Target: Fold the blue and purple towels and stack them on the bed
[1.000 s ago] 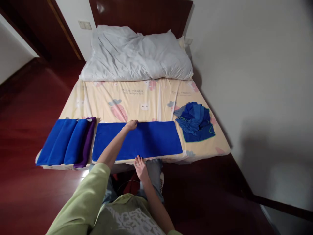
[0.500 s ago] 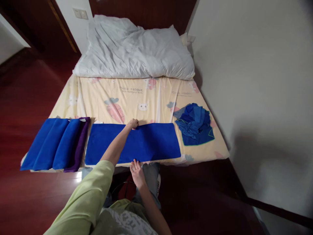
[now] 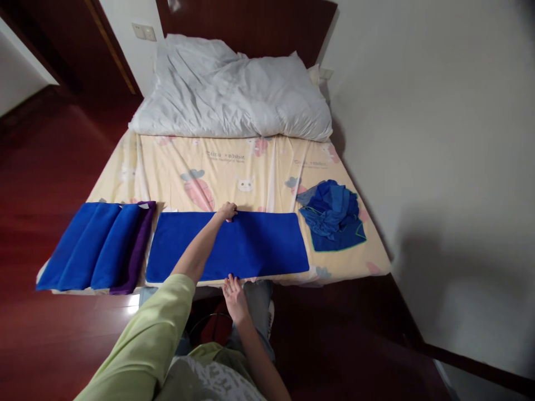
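Observation:
A blue towel (image 3: pixel 267 245) lies flat and long across the near edge of the bed. My left hand (image 3: pixel 228 211) is at the middle of its far edge, fingers curled closed on the cloth there. At the near edge of the same towel rests my right hand (image 3: pixel 234 295), its fingers stretched out and touching the edge. Left of the towel, folded blue towels (image 3: pixel 86 245) lie side by side with a purple towel (image 3: pixel 137 250). To the right sits a crumpled heap of blue cloths (image 3: pixel 332 211), some with green edging.
The bed has a yellow patterned sheet (image 3: pixel 246 159). A pale bunched quilt (image 3: pixel 234 94) lies at the far end, before a dark headboard (image 3: pixel 251 22). A grey wall (image 3: pixel 438 139) runs along the right, and reddish floor (image 3: pixel 50 167) shows at the left.
The view has tilted slightly, so the bed appears a little lower. Both hands stay at the same places on the towel.

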The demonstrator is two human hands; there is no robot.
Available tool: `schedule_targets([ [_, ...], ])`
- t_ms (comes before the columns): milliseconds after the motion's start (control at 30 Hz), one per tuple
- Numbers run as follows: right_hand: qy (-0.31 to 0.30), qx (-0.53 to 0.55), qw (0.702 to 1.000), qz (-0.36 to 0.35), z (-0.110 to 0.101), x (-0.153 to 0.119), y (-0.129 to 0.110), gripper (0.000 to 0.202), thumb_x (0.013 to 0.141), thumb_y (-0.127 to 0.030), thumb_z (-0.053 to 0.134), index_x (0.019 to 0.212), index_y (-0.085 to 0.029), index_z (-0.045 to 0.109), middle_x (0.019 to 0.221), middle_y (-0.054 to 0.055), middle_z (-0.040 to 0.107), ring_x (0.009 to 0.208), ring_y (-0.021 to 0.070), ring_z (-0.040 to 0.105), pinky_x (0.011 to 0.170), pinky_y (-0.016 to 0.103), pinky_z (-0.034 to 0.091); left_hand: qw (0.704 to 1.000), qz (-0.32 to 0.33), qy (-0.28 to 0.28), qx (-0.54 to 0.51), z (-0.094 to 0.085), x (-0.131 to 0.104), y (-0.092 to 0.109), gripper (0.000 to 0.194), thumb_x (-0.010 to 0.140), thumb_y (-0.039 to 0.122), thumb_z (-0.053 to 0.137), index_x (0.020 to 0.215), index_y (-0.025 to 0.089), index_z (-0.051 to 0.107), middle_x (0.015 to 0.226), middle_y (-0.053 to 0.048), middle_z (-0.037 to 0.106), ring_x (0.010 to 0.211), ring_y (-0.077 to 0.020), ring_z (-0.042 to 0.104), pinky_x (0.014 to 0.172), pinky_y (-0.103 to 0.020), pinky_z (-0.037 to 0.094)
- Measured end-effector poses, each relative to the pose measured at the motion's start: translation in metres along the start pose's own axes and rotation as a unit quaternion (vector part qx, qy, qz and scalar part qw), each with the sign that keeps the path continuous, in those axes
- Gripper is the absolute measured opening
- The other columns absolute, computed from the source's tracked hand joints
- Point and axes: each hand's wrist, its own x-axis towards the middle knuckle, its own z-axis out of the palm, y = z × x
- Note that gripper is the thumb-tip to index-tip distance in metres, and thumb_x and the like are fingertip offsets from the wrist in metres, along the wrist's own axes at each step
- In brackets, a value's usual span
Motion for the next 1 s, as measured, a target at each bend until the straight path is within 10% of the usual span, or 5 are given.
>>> schedule_targets([
  [600,0.023,0.007,0.999,-0.027,-0.006,-0.003,0.005,0.026,0.08,-0.043,0.06,0.101,-0.027,0.065,0.127,0.007,0.07,0.119,0.0236,0.067,0.113,0.05,0.043,0.993,0.05,0.104,-0.03,0.007,-0.006,-0.003,0.023,0.094,0.019,0.049,0.113,0.016,0.061,0.065,-0.001,0.067,0.055,-0.0127,0.063,0.071,-0.021,0.053],
  [1000,0.048,-0.071,0.987,-0.135,0.035,-0.046,-0.047,0.023,0.08,-0.046,0.07,0.087,-0.025,0.065,0.102,0.006,0.076,0.104,0.0273,0.071,0.104,0.046,0.052,0.968,0.097,0.175,-0.153,-0.032,-0.07,0.02,0.016,0.092,0.017,0.052,0.105,0.016,0.061,0.075,-0.002,0.071,0.053,-0.0111,0.064,0.062,-0.021,0.054],
])
